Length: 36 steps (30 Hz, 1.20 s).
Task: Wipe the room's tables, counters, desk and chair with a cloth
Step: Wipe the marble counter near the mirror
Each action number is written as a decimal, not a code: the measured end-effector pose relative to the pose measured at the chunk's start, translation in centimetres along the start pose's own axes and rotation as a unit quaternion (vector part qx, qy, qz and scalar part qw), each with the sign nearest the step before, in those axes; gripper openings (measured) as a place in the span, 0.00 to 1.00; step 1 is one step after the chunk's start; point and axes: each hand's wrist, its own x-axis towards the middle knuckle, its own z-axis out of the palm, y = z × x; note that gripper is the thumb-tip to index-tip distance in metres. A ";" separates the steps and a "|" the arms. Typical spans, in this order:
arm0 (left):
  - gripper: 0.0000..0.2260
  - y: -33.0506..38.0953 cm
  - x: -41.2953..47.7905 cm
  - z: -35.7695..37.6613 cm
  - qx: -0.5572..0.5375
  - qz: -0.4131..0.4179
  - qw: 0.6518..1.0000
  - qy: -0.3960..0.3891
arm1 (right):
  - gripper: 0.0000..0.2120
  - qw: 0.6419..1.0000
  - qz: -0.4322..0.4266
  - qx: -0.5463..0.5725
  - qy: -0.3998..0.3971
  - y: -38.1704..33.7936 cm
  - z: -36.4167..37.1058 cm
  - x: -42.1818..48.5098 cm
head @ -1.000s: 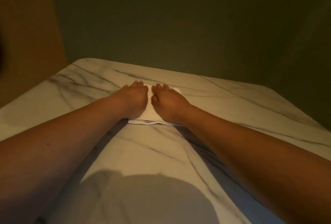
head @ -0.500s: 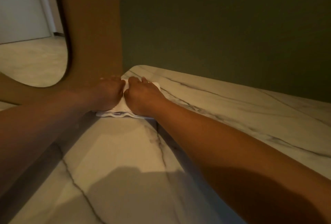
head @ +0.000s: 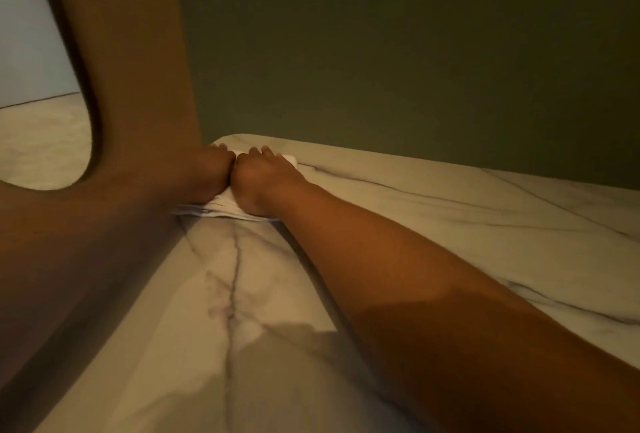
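Cloth position: the white folded cloth (head: 225,206) is pinned flat beneath both palms, on the marble tabletop (head: 433,211), near its far left corner; only its near edge and a far corner past the right fingertips (head: 268,152) are seen
Cloth axis: the long axis is judged to run left to right, across the line of the forearms, with the folded edge towards the body
Left hand: the left hand (head: 204,176) is laid on the left half of the cloth, fingers stretched forward and pressing down; nothing is gripped
Right hand: the right hand (head: 263,180) is laid on the right half, fingers likewise flat; the two hands are held together, thumb sides touching
Nearer hand: neither is clearly nearer; both are set side by side on the cloth
Deciding relation: the brown wooden panel (head: 138,86) is met just left of the left hand and the dark green wall (head: 415,52) stands just ahead of the fingertips, so free tabletop is left only to the right and towards the body
Change from earlier: the hands and cloth are carried further towards the far left corner than half a second ago, the pressing posture is kept, and the wall is brought closer ahead
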 end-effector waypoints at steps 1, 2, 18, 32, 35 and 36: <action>0.16 0.9 0.6 0.0 -0.018 -0.005 1.000 0.002 | 0.27 1.000 0.001 0.004 0.002 1.0 -0.1 -0.4; 0.16 2.1 0.8 -0.1 -0.027 -0.009 1.000 0.001 | 0.27 1.000 0.005 0.008 0.005 2.0 -0.2 -0.8; 0.10 24.3 9.3 -1.4 -0.090 0.041 0.995 0.018 | 0.24 0.996 0.085 -0.005 0.010 22.1 -2.0 -11.7; 0.14 47.2 7.9 -7.0 -0.154 0.110 0.982 0.020 | 0.16 0.973 0.216 -0.008 0.079 38.1 -4.0 -25.5; 0.16 50.7 8.2 -7.8 -0.113 0.139 0.984 0.001 | 0.17 0.967 0.240 -0.016 0.083 40.7 -4.2 -27.9; 0.17 51.8 8.2 -8.1 -0.105 0.146 0.984 -0.003 | 0.17 0.965 0.248 -0.012 0.080 41.4 -4.3 -28.5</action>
